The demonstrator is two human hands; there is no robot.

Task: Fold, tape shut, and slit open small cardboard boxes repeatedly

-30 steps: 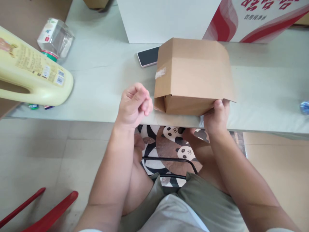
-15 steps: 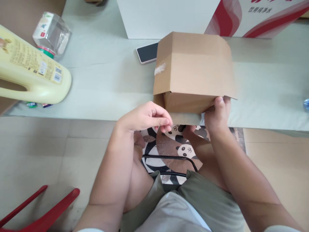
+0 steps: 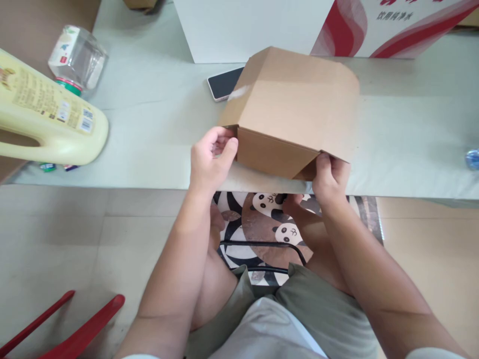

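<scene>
A brown cardboard box (image 3: 295,104) sits at the table's front edge, turned slightly, with its near side facing me. My left hand (image 3: 213,157) grips the near left corner, its fingertips tucked behind a side flap and the thumb in front. At the near right corner my right hand (image 3: 331,179) is closed on the cardboard, thumb at the edge and fingers partly hidden by the flap. A strip of whitish tape residue (image 3: 239,92) marks the box's left side. Partly behind the box lies a phone (image 3: 224,84) with a dark screen.
A large white and red carton (image 3: 254,30) stands behind the box. To the left are a yellow jug (image 3: 48,109) and a clear plastic jar (image 3: 80,57). A blue bottle end (image 3: 472,159) shows at the right edge. Red chair parts (image 3: 86,329) rise at lower left.
My left hand has moved up from beside the box and taken hold of its left corner. The box has turned, its near left corner shifting left and up, while my right hand keeps its grip.
</scene>
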